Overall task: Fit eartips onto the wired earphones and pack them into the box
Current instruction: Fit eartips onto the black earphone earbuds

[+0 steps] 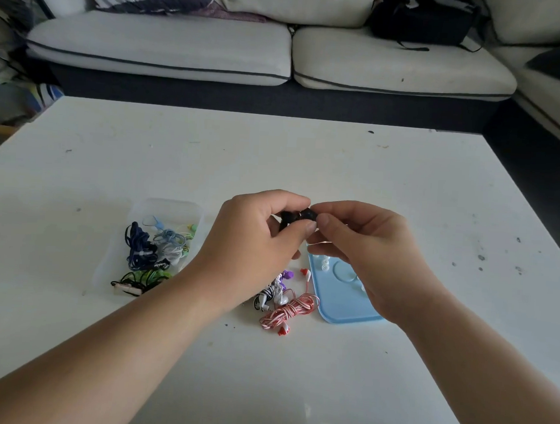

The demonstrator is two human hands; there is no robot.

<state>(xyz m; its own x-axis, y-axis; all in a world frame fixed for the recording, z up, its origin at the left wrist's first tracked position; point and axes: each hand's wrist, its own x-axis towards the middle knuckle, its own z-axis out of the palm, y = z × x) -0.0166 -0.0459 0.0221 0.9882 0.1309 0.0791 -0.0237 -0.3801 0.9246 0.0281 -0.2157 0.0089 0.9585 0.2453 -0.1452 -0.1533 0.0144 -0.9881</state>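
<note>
Black earbud (296,216) pinched between left hand (257,240) and right hand (368,246) fingertips.

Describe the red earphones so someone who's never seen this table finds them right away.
On the white table, find the light blue tray below the right hand. Beside its near left corner lies a coiled pair of earphones. Unlike the black-and-white bundle next to it, its cable is red-and-white striped, with red earbuds.

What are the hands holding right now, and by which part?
A black earbud: the left hand pinches one end, the right hand the other. An eartip cannot be made out.
</note>
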